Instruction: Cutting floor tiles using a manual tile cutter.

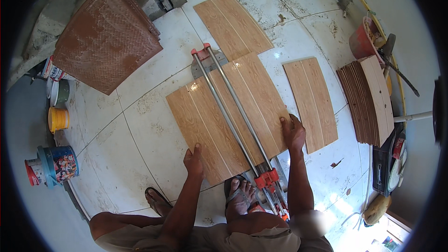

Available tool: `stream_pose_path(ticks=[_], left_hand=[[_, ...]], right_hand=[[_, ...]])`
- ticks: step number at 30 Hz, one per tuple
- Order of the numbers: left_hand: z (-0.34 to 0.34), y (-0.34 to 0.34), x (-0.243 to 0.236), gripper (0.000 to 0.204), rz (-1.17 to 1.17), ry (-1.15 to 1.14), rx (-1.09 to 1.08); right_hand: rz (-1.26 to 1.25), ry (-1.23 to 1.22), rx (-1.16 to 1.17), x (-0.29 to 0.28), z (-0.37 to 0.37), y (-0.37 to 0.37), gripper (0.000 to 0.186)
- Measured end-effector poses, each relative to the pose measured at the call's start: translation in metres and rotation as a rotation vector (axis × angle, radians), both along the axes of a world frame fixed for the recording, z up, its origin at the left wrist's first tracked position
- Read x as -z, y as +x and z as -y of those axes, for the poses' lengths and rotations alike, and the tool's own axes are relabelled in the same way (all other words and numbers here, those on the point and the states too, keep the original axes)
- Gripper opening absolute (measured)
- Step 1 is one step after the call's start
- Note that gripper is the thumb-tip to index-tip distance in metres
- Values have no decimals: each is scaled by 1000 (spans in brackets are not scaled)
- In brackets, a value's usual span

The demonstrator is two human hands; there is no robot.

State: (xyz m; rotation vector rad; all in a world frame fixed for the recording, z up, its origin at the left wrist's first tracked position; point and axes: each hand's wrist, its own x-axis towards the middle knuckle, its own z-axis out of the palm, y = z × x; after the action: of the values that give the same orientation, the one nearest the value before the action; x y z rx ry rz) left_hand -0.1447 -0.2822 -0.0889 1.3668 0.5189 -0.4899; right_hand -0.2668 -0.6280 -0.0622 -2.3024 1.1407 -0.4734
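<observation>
Wood-look tile (236, 117): centre view, lying under the twin rails (244, 117) of the tile cutter (226, 114), which run from 11 to 5 o'clock.
Left hand (194, 160): at 7 o'clock, gripping the near left edge, thumb on top; I can't make out most of its fingers.
Right hand (294, 133): between 3 and 4 o'clock, pinching the opposite edge, thumb against the face, fingers curled.
Pale seams (259, 108): roughly in line with the rails; for a true seating I'd nudge both edges evenly, without twisting.
Far corner: toward 12 o'clock, meeting or overlapping a loose tile (231, 23); I cannot tell which, so I'd check everything lies flat.
Red slider (267, 178): at 5 o'clock, beyond the near edge; I'd leave it there while aligning.
Sandalled foot (239, 198): at 6 o'clock, close to that edge; I'd keep it out from underneath.
</observation>
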Motion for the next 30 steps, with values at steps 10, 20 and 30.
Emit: stream_pose_path(ticks=[10,20,30], left_hand=[[5,-1,-5,33,5,-7,-48],[1,-3,3,34,26,-5,-55],[4,-1,-4,36,11,13,-48]], right_hand=[[-74,48,61,18,9,-8,49],[-140,202,49,3,12,-5,59],[-66,172,40,3,11,-4,53]])
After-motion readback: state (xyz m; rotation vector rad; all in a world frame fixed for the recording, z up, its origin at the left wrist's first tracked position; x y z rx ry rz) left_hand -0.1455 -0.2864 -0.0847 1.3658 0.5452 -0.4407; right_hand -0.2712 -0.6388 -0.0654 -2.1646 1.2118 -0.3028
